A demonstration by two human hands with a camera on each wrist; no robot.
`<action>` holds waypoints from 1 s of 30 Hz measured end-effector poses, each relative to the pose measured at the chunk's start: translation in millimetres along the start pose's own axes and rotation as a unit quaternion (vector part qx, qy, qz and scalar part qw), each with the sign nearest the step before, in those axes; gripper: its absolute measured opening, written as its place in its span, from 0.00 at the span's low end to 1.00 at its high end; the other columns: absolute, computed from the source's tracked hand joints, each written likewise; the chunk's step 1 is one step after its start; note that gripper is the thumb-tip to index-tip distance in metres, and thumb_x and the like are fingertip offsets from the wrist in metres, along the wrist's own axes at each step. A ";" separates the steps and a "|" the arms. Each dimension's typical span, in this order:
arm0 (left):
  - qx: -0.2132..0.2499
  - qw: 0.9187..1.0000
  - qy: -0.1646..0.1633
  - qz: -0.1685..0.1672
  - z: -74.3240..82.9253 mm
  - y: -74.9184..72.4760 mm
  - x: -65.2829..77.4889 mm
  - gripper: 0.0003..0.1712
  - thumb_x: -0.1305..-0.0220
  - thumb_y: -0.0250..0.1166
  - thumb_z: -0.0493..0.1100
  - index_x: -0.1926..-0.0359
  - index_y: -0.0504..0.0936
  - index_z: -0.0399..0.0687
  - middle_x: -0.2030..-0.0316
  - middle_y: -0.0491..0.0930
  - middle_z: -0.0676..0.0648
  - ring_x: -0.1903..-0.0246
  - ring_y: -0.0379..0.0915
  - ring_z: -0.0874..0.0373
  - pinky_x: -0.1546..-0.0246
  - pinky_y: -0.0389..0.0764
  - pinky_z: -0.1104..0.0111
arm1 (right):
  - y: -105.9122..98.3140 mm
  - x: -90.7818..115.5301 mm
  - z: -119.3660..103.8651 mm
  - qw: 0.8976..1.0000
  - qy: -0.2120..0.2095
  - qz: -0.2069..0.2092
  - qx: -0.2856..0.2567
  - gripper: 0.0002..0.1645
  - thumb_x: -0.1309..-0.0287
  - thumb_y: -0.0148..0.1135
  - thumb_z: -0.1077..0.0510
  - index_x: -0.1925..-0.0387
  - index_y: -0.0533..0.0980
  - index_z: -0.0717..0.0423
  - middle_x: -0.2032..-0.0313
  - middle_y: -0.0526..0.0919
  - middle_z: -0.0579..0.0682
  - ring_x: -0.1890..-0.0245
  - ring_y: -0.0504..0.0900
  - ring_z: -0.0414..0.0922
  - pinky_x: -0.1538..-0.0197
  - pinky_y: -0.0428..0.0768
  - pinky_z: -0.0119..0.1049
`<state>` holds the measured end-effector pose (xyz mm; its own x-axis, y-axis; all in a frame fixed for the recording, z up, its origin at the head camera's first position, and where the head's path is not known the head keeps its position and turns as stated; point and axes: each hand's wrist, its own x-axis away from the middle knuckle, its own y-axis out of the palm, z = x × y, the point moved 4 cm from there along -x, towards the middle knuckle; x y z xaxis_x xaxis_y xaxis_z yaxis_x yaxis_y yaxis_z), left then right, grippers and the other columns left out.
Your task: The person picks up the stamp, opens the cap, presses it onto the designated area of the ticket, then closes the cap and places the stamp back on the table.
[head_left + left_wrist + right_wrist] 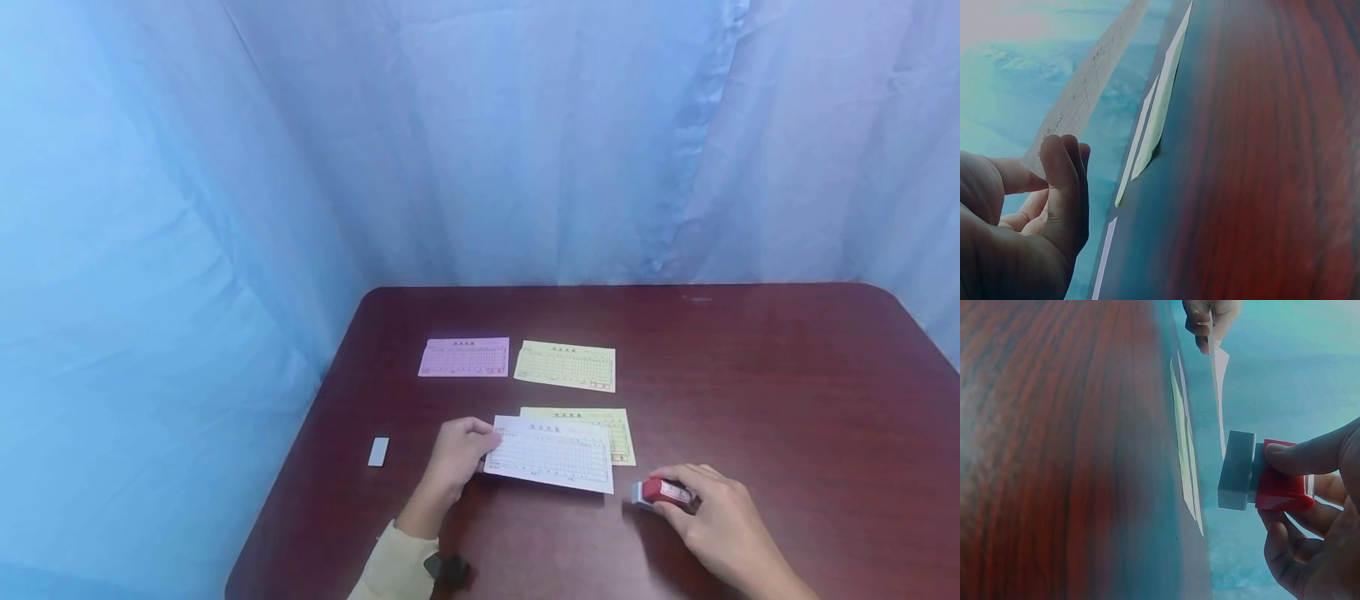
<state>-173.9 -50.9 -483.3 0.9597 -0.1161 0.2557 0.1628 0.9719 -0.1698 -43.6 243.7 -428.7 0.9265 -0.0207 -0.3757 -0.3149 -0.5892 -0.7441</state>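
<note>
My left hand (456, 457) pinches the left edge of a white printed form (553, 454), which is lifted above the table and partly covers a yellow form (622, 437). In the left wrist view the thumb and fingers hold the white form (1085, 87) at its corner. To the right, my right hand (720, 517) grips a red self-inking stamp (670, 492) between thumb and fingers. The stamp's grey base (1237, 470) points left, close to the white form's right edge. In the right wrist view the stamp is held off the table.
Farther back on the dark red wooden table (765, 375) lie a pink form (463, 358) and another yellow form (565, 367), side by side. A small pale rectangular piece (378, 452) lies left of my left hand. Blue curtains (525, 150) hang behind and left of the table.
</note>
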 end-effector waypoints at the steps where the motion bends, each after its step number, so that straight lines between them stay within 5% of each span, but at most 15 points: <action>1: 0.002 1.000 0.000 -0.001 -0.8 1.6 1.0 0.07 0.45 0.66 0.35 0.66 0.82 0.34 0.72 0.81 0.43 0.75 0.79 0.56 0.76 0.81 0.65 | 0.2 0.0 -0.1 1.000 -0.001 0.000 0.000 0.26 0.73 0.80 0.64 0.66 0.81 0.42 0.70 0.79 0.34 0.71 0.74 0.33 0.66 0.67 0.20; 21: -0.005 1.000 -0.008 -0.011 -5.3 30.1 24.5 0.03 0.46 0.65 0.33 0.70 0.81 0.36 0.77 0.80 0.46 0.79 0.76 0.59 0.80 0.78 0.67 | 4.9 -1.0 -1.8 1.000 -0.018 -0.002 -0.005 0.25 0.71 0.79 0.64 0.67 0.81 0.40 0.71 0.78 0.30 0.70 0.74 0.32 0.65 0.67 0.21; 30: -0.034 0.999 -0.007 0.000 -5.8 33.8 35.1 0.02 0.46 0.66 0.33 0.72 0.81 0.38 0.78 0.80 0.47 0.80 0.75 0.59 0.81 0.76 0.68 | 13.6 -0.4 -7.5 0.998 0.005 -0.064 -0.002 0.22 0.69 0.78 0.64 0.68 0.82 0.41 0.69 0.79 0.31 0.70 0.73 0.33 0.67 0.73 0.31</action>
<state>-133.4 -23.3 -485.5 0.9564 -0.1118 0.2697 0.1780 0.9556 -0.2348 -46.7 229.7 -434.5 0.9607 0.0472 -0.2734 -0.1939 -0.5908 -0.7832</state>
